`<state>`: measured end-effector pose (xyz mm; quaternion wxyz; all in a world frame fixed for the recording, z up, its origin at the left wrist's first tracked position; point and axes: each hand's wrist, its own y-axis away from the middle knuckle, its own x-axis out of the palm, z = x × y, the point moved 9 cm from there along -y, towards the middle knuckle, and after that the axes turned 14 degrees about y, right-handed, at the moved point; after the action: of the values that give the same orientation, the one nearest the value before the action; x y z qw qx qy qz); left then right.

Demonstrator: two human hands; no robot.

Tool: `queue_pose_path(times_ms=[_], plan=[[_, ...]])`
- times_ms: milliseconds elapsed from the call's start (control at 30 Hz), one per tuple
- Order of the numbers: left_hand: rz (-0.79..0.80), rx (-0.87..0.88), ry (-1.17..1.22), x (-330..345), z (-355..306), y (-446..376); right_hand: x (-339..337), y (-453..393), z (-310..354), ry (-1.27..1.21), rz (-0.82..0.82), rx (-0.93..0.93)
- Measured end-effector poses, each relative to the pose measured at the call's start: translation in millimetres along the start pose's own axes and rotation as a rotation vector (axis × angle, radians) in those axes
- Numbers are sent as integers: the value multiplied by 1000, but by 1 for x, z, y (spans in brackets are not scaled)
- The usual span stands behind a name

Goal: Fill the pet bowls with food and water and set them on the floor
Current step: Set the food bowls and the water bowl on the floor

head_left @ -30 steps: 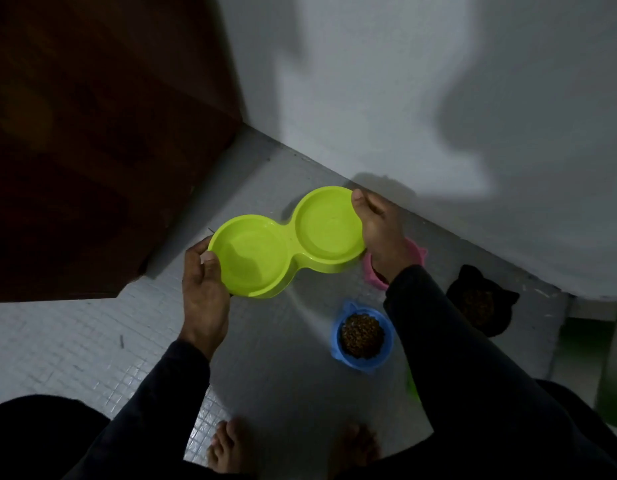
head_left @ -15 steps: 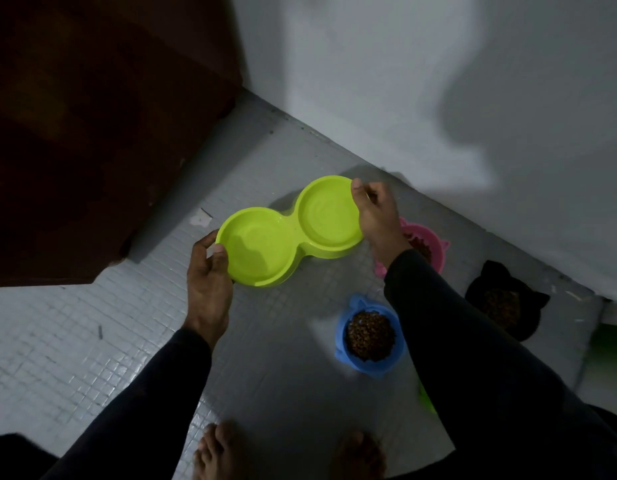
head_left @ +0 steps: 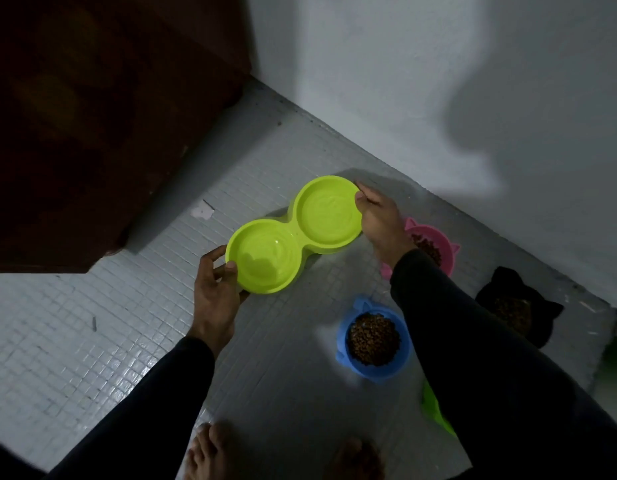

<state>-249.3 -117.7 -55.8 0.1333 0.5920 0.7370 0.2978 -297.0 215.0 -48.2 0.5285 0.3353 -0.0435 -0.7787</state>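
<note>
Grey tiled floor (head_left: 92, 358) is lying below — both hands are gripping the lime double bowl (head_left: 293, 233), left hand (head_left: 215, 292) at 7 o'clock, right hand (head_left: 379, 220) at 2 o'clock; blue kibble bowl (head_left: 373, 339) nearby.

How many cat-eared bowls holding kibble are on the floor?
3: blue plastic bowl near the feet, pink plastic bowl behind the right forearm, black bowl farthest right. Others may be hidden.

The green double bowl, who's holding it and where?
Both hands hold the green double bowl by its rim: left hand at the near end, right hand at the far end.
</note>
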Motion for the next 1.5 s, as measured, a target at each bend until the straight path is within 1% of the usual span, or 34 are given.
queue_pose_path(times_ms=[100, 200, 367, 567, 833, 1067, 1367, 1500], plan=[[-47, -12, -37, -4, 5, 0, 3, -3, -6, 64, -27, 0], [-83, -13, -47, -10, 10, 1, 5, -3, -5, 132, -50, -47], [-83, -58, 24, -18, 21, 4, 21, -5, 6, 272, 26, -172], [-89, -85, 36, -17, 26, 7, 37, -12, 4, 376, 119, -146], [-92, -117, 40, -14, 28, 12, 40, -13, -4, 377, 127, -123], [-151, -141, 59, -15, 28, 10, 44, -15, 4, 471, 136, -192], [-196, -114, -37, -21, 33, 7, 44, -12, -1, 517, 138, -201], [-197, -63, -173, -23, 32, 3, 44, -10, 0, 536, 149, -187]])
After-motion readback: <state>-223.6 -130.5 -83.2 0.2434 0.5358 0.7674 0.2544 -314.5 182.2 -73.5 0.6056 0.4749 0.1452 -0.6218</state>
